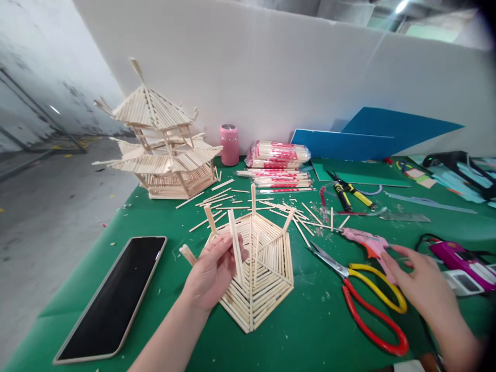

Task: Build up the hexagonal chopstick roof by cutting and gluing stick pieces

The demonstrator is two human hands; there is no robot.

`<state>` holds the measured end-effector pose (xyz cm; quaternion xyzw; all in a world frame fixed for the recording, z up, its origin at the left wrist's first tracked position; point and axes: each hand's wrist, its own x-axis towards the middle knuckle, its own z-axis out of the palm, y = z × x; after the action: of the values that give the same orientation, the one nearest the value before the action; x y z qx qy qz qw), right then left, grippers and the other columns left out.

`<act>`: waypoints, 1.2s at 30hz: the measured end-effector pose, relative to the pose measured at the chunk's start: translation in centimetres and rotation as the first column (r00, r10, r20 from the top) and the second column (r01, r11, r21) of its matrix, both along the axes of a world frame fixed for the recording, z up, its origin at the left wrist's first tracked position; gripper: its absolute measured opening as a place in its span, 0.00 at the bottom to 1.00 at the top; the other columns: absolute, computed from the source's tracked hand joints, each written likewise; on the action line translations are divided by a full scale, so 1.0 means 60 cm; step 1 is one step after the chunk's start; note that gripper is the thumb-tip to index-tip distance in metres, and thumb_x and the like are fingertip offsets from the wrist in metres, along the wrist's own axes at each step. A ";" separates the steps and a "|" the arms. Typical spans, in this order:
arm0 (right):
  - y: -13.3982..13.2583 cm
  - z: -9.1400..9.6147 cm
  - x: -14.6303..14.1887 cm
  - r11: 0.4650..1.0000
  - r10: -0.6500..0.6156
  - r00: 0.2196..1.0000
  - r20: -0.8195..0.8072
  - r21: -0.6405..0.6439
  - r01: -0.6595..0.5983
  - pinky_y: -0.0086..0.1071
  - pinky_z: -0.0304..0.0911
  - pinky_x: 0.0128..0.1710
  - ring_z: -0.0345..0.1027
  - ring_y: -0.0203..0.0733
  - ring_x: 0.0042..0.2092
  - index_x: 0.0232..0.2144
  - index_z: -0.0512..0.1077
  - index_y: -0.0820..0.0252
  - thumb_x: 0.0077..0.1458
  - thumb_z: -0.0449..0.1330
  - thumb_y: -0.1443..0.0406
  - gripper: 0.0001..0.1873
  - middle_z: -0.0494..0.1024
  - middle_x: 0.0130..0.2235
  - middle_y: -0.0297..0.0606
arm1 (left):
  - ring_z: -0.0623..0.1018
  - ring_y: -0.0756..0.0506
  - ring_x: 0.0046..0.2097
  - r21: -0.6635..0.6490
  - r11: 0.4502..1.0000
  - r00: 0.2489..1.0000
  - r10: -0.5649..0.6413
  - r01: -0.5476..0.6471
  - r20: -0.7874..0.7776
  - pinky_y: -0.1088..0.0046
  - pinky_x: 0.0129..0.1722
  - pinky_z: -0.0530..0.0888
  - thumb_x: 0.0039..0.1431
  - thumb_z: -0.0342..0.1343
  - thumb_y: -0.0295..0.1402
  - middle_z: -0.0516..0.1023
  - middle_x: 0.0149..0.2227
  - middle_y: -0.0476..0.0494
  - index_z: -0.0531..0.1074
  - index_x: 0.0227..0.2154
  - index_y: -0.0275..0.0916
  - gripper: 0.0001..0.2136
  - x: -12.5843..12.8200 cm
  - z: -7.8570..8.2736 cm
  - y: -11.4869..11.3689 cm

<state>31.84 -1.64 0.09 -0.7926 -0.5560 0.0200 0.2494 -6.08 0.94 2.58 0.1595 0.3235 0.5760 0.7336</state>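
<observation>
My left hand point(212, 271) is closed on a thin wooden stick point(235, 248), held upright over the left side of a flat hexagonal panel of glued sticks point(263, 279). Short posts stand up from the panel's corners. My right hand point(420, 281) hovers at the right with its fingers spread, just right of a pink glue gun point(366, 243) and not gripping it. Red and yellow handled scissors point(372, 305) lie between the panel and my right hand.
A finished stick pagoda model point(160, 150) stands at the back left of the green mat point(310, 336). A phone point(114, 297) lies front left. Wrapped chopstick bundles point(277, 155), a pink jar point(229, 144), loose sticks, yellow cutters point(352, 194), blue boards and a purple tool point(463, 258) lie around.
</observation>
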 end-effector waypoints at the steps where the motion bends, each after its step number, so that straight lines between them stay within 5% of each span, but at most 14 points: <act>1: -0.002 0.007 -0.015 0.999 -0.046 0.998 0.042 0.011 0.046 0.39 0.63 0.27 0.70 0.53 0.31 0.34 0.69 0.62 0.47 0.53 0.53 0.19 0.74 0.32 0.53 | 0.69 0.54 0.24 -0.001 1.000 1.000 0.001 -0.001 0.002 0.76 0.30 0.71 0.44 0.60 0.28 0.71 0.22 0.50 0.73 0.24 0.34 0.03 0.000 0.000 0.000; 3: -0.005 0.023 -0.065 0.998 -0.039 0.998 -0.042 0.051 0.041 0.36 0.64 0.28 0.70 0.48 0.32 0.39 0.66 0.61 0.49 0.52 0.54 0.19 0.73 0.35 0.50 | 0.70 0.53 0.25 -0.007 1.000 1.000 -0.001 0.001 -0.011 0.76 0.30 0.71 0.44 0.60 0.27 0.72 0.23 0.49 0.73 0.23 0.34 0.03 0.003 -0.004 -0.001; 5: -0.003 0.038 -0.135 0.979 0.199 0.963 -0.184 0.084 -0.186 0.33 0.65 0.32 0.69 0.43 0.34 0.37 0.66 0.60 0.51 0.52 0.58 0.14 0.73 0.35 0.43 | 0.71 0.53 0.25 -0.019 1.000 0.999 -0.005 0.004 -0.044 0.77 0.29 0.71 0.44 0.60 0.27 0.73 0.23 0.48 0.73 0.23 0.33 0.03 0.007 -0.010 -0.002; 7: 0.006 0.051 -0.212 0.896 0.432 0.870 -0.236 0.005 -0.443 0.30 0.64 0.31 0.69 0.39 0.32 0.39 0.65 0.59 0.53 0.50 0.62 0.12 0.74 0.33 0.39 | 0.71 0.52 0.25 -0.027 1.000 0.997 -0.009 0.007 -0.071 0.77 0.28 0.71 0.44 0.60 0.26 0.74 0.23 0.46 0.72 0.23 0.33 0.03 0.011 -0.017 -0.004; 10: 0.034 0.061 -0.307 0.761 0.627 0.769 -0.128 -0.110 -0.639 0.28 0.62 0.34 0.68 0.35 0.33 0.40 0.64 0.61 0.54 0.47 0.67 0.11 0.74 0.35 0.38 | 0.72 0.52 0.25 -0.025 1.000 0.996 -0.003 0.001 -0.084 0.76 0.28 0.71 0.44 0.60 0.26 0.75 0.23 0.46 0.72 0.24 0.32 0.03 0.013 -0.024 -0.003; 13: 0.068 0.059 -0.361 0.733 0.652 0.758 0.004 -0.256 -0.630 0.29 0.60 0.30 0.69 0.38 0.32 0.34 0.68 0.59 0.53 0.49 0.66 0.09 0.75 0.31 0.36 | 0.72 0.53 0.24 -0.014 1.000 0.995 0.017 -0.018 -0.095 0.77 0.27 0.71 0.43 0.60 0.26 0.75 0.23 0.47 0.72 0.24 0.33 0.04 0.012 -0.025 -0.001; 22: 0.096 0.053 -0.408 0.719 0.623 0.777 0.092 -0.458 -0.523 0.30 0.58 0.25 0.70 0.44 0.32 0.26 0.73 0.60 0.48 0.52 0.62 0.11 0.77 0.28 0.41 | 0.71 0.53 0.23 0.003 1.000 0.992 0.025 -0.025 -0.124 0.80 0.24 0.69 0.43 0.61 0.29 0.72 0.20 0.49 0.73 0.23 0.32 0.05 0.011 -0.025 -0.002; 36: 0.112 0.062 -0.411 0.691 0.619 0.784 0.040 -0.501 -0.521 0.29 0.57 0.23 0.70 0.45 0.31 0.28 0.75 0.59 0.41 0.57 0.58 0.13 0.77 0.29 0.42 | 0.71 0.53 0.22 -0.004 1.000 0.988 0.020 -0.020 -0.151 0.80 0.23 0.66 0.41 0.61 0.29 0.71 0.19 0.49 0.73 0.22 0.32 0.06 0.016 -0.023 -0.003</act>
<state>7.20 5.08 3.78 -0.6125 -0.7762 0.1471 -0.0250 -5.13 0.77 1.21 0.1971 0.3812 0.5687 0.7017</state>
